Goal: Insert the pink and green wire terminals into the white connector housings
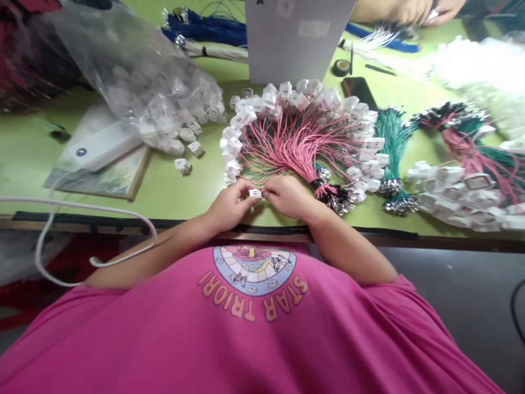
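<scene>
Between my two hands, close to the table's front edge, is a small white plastic connector housing (255,193) with dark slots on its face. My left hand (232,203) pinches it between thumb and forefinger. My right hand (289,197) is closed at the housing's right side, its fingertips pressed together; what they grip there is too small to make out. Just beyond lies a fanned bundle of pink and green wires (293,139), with many white housings (268,98) on their outer ends. Its dark tied end with metal terminals (338,198) lies right of my right hand.
A clear plastic bag (164,93) spills loose white housings at left, beside a booklet (135,169) with a white device on it. A grey box (297,44) stands behind. Rightward are a phone (359,92), green wires (391,142) and more housings (459,197). Another person's hands (422,11) work opposite.
</scene>
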`<act>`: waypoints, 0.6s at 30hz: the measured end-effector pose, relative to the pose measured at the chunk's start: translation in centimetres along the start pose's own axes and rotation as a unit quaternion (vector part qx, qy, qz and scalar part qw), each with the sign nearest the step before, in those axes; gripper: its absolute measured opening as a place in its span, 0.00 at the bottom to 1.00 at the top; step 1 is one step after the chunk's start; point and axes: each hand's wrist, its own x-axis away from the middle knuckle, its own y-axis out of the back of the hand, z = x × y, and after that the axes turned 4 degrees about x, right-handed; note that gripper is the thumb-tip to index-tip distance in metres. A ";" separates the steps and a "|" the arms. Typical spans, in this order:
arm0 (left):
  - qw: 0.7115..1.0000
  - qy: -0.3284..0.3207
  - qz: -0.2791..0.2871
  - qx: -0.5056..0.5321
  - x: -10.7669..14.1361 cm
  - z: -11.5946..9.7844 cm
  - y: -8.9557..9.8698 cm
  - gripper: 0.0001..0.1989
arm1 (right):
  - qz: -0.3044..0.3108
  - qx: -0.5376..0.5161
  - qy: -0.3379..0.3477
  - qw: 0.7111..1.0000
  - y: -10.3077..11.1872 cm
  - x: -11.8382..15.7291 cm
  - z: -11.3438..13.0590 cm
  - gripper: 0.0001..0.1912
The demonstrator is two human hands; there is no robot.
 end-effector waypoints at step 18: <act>0.993 -0.023 0.040 0.110 1.8 -0.8 4.2 0.20 | -0.120 -0.193 0.103 0.968 -0.7 0.8 0.5 0.11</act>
